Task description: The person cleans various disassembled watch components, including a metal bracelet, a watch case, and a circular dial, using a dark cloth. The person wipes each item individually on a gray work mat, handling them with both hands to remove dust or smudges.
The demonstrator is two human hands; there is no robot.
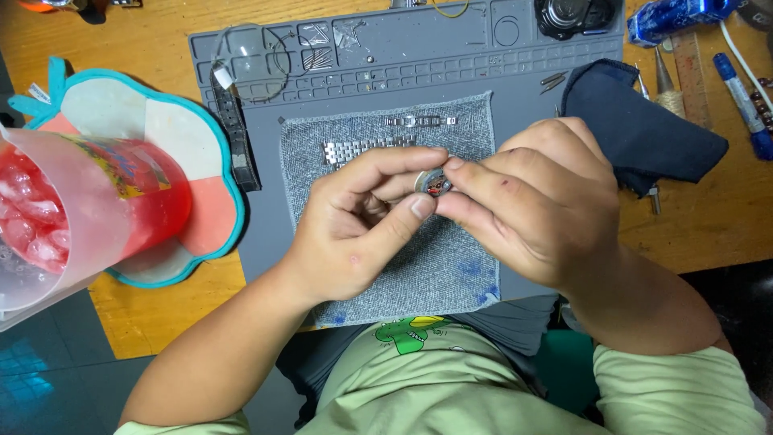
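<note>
1. We see both hands meeting over the middle of the scene, above a grey denim cloth patch (386,201) spread on a grey rubber work mat (266,225).
2. Left hand (354,234): fingers curled in, thumb and forefinger pinched narrow on a small round silver watch case (433,183) with a reddish centre.
3. Right hand (531,201): fingers bent, forefinger and thumb tips pressing the same watch case from the right. The two hands touch at the case, which is held in the air just above the cloth.
4. On the far part of the cloth lies a silver metal link bracelet (358,150), and farther still a shorter strip of silver links (420,121). Both are apart from the hands.
5. Left edge of the mat: a dark woven strap (237,137) lying lengthwise, with round clear glass discs (254,56) beyond it in the far-left trays.
6. Right of the hands: a crumpled dark navy cloth (644,129), half on the mat, half on the wooden surface (708,225).
7. Far right: a blue-capped pen-like tool (745,105) and a wooden ruler (691,72) on the surface.
8. Far edge of the mat: a black round object (572,16); we cannot tell what it is.
9. Near left: a clear plastic cup of red drink with ice (72,209), tilted in view, over a flower-shaped coaster pad with teal rim (185,153).
</note>
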